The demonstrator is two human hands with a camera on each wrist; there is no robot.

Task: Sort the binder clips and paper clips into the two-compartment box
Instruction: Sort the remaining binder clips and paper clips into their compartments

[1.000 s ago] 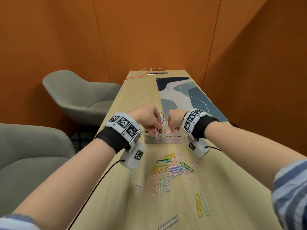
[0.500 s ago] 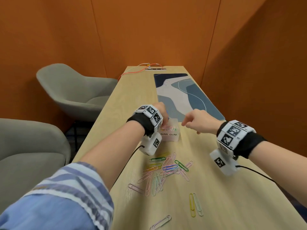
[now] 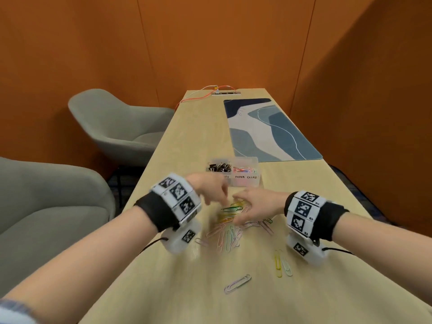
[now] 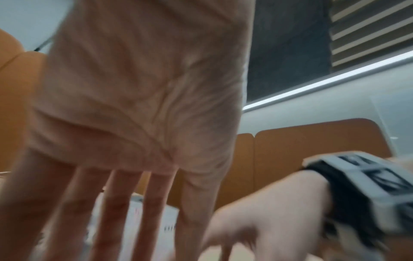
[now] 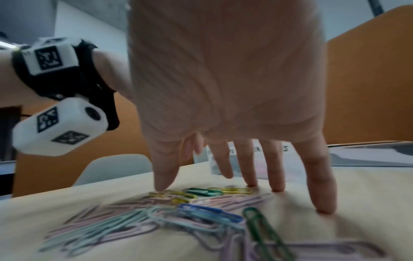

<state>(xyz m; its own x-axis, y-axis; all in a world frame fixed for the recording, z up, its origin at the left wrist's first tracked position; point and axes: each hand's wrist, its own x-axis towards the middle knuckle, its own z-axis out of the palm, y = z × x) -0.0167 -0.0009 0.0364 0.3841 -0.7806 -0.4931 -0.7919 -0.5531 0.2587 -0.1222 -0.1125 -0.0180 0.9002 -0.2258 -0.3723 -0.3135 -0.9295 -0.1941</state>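
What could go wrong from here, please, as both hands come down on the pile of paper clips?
The coloured wire paper clips overlap in a tangle, so the right hand may lift several at once or scatter them. The lone lilac clip and yellow pair near the wooden table edge could be missed.

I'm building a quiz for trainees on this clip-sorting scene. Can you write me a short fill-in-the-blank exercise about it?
1. The loose clips left on the table are all ____ clips.
2. The black binder clips lie in the box's ____ compartment.
3. The right hand's fingertips touch the ____.
4. The lone lilac clip lies ____ the person than the pile.

Missing words: paper; left; table; nearer
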